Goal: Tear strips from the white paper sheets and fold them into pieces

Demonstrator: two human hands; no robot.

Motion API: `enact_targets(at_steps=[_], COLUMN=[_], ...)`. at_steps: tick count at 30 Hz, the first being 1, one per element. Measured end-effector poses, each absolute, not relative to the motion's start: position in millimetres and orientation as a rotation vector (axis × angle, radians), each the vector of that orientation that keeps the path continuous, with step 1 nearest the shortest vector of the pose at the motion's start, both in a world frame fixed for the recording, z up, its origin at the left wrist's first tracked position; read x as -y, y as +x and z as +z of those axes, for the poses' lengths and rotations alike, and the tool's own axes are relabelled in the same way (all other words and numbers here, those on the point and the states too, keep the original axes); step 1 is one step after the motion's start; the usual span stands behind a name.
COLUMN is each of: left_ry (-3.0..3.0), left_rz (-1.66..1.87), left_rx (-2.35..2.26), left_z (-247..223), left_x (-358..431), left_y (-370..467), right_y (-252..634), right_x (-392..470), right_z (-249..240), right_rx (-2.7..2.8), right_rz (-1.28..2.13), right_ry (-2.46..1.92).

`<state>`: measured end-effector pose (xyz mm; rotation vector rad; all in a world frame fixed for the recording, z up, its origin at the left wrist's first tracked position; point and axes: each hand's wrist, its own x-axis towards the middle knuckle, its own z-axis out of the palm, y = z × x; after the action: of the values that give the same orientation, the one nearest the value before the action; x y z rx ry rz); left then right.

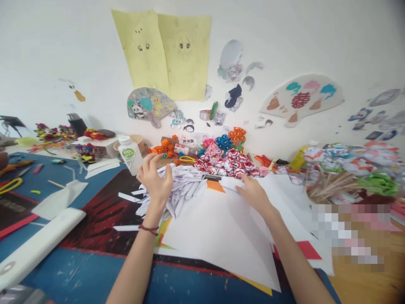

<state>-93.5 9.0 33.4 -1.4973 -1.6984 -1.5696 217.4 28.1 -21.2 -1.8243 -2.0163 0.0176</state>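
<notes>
On the blue table (177, 278), a dark mat (104, 219) lies partly beneath a large white sheet (218, 228). The sheet crosses the mat's near edge, one corner pointing toward the table's near right. By the mat's far edge, a heap of strips (185, 188) adjoins the sheet's left side; behind, toward the table's far edge, sit flowers (226, 158). The right hand (255, 195) has its fingertips at curled white paper along the sheet's far edge; I cannot tell whether they pinch it. The left hand (155, 179) is in front of the strips, thumb and forefinger wide apart; contact is unclear. Just behind it stands a bottle (130, 156). Between the hands, an orange piece (215, 186) lies at the sheet's far edge.
</notes>
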Motion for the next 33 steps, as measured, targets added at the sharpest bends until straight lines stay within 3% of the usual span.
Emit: enact_targets(at_steps=[7, 21, 27, 33], left_ry=[-1.736, -2.570, -2.544, -2.660], left_rz=[-1.512, -0.645, -1.055, -1.753], left_rx=[1.528, 1.211, 1.565, 1.767], left_z=[22, 15, -10, -8], left_x=[-8, 6, -4, -9], left_y=[-71, 40, 48, 34], right_y=[221, 235, 217, 185], right_x=[-33, -29, -22, -6], right_z=[-39, -27, -18, -12], right_rx=[2.071, 1.942, 1.745, 1.592], right_rz=[0.015, -0.005, -0.089, 0.358], right_ry=[-1.807, -1.720, -1.631, -1.174])
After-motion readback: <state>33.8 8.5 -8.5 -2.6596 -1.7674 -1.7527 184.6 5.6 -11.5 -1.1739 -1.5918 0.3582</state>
